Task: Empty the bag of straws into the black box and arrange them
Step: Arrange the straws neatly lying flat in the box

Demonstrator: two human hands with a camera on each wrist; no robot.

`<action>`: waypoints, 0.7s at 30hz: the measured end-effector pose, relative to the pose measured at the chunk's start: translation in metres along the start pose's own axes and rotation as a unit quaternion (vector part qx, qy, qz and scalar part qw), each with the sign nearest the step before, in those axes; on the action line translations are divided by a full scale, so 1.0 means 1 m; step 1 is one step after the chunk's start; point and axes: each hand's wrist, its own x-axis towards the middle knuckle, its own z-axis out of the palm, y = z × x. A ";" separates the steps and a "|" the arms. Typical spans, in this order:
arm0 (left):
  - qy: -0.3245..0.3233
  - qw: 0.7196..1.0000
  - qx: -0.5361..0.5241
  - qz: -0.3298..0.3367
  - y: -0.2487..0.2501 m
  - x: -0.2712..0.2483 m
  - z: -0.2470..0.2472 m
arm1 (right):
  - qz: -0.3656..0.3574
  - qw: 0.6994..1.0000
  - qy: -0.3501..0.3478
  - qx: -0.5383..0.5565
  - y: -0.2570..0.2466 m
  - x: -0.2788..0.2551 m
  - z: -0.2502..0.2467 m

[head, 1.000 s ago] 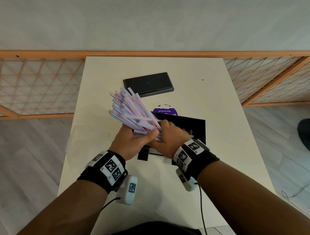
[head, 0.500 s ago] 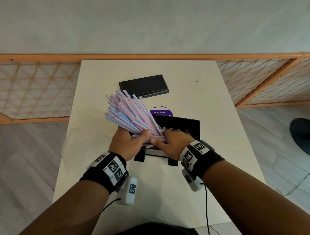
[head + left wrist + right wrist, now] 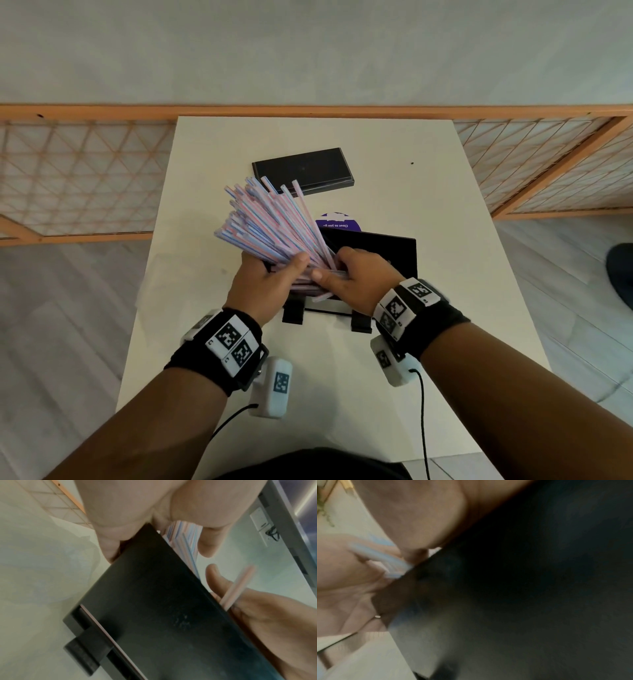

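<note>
White rectangular table [image 3: 394,359] carries open black plastic box [image 3: 383,251] at centre, where left hand [image 3: 270,287] clenches fanned bundle of pink-and-blue striped straws [image 3: 270,222] leaning toward 11 o'clock, right hand [image 3: 356,279] pinching their bases: arranging step, next likely lay them flat inside.
</note>
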 end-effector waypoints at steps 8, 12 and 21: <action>-0.052 0.998 0.007 0.018 0.016 -0.012 -0.002 | -0.049 0.997 -0.016 0.062 0.014 -0.022 -0.009; -0.066 0.998 -0.022 0.006 0.020 -0.012 -0.005 | -0.040 0.997 -0.019 0.059 0.022 -0.022 -0.005; -0.065 0.994 -0.088 0.016 0.008 -0.006 -0.005 | -0.087 0.995 -0.043 -0.019 0.002 -0.007 0.008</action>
